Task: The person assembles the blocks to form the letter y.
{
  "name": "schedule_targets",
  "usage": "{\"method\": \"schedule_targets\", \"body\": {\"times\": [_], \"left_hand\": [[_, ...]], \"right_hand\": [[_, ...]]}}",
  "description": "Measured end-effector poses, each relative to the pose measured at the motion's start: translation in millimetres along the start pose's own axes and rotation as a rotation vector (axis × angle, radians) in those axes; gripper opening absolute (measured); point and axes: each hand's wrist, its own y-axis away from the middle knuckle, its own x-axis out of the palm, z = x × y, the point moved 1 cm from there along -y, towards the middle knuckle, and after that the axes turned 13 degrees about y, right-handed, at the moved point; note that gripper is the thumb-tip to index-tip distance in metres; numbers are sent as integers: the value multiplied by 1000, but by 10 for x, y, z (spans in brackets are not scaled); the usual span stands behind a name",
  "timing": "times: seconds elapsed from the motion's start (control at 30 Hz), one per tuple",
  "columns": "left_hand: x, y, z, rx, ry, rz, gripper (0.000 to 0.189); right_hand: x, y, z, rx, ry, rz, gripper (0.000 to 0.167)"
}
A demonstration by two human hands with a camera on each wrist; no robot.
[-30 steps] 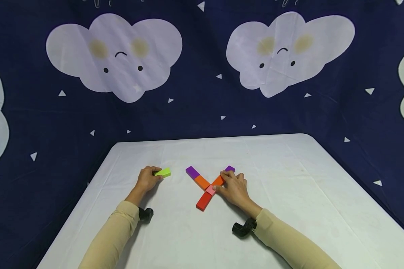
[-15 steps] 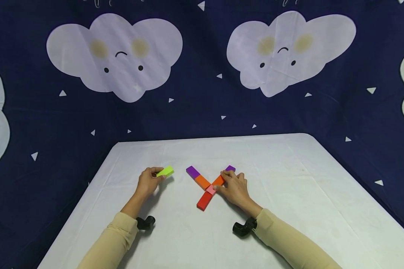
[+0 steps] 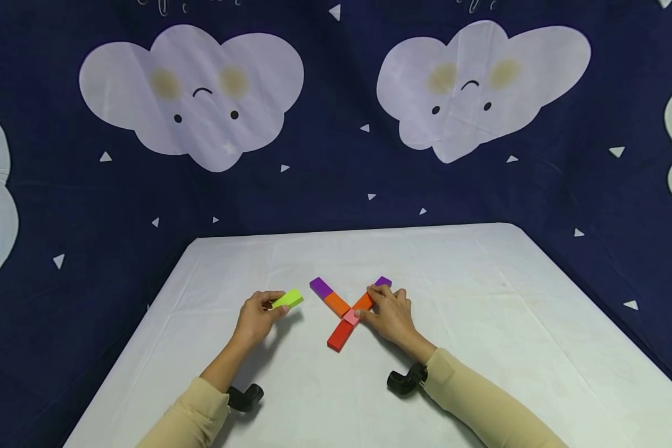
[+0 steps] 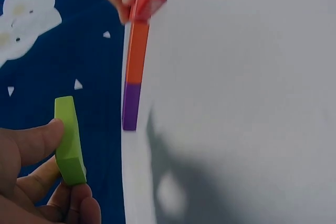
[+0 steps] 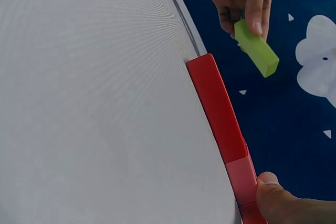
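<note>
A lime-green rectangular block is pinched between the thumb and fingers of my left hand, raised over the table's left half with a shadow beneath. In the middle, coloured blocks lie end to end in a Y shape. Its left arm has a purple block and an orange block; a pink block sits at the junction, and a red block forms the stem. My right hand grips the right arm's orange block, thumb beside the pink one, fingertips near the right purple block.
A white-covered table carries the blocks. Behind it hangs a dark blue cloth printed with clouds and small triangles. Black wrist devices, left and right, jut inward from the sleeves.
My left hand has lifted the green block off the table and carried it right and slightly nearer, toward the coloured blocks. My right hand and the Y-shaped blocks have stayed in place.
</note>
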Motion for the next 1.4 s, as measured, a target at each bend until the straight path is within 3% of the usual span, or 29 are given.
{"method": "schedule_targets", "body": {"times": [0.3, 0.5, 0.9, 1.4], "left_hand": [[138, 239, 2, 26, 65, -4, 30], [222, 394, 2, 47, 52, -1, 30], [362, 664, 47, 7, 43, 55, 32], [465, 799, 85, 13, 28, 98, 32]], "right_hand": [[9, 1, -1, 8, -1, 9, 65], [4, 2, 4, 10, -2, 3, 64], [6, 5, 5, 7, -2, 8, 65], [-13, 4, 12, 9, -1, 15, 66]]}}
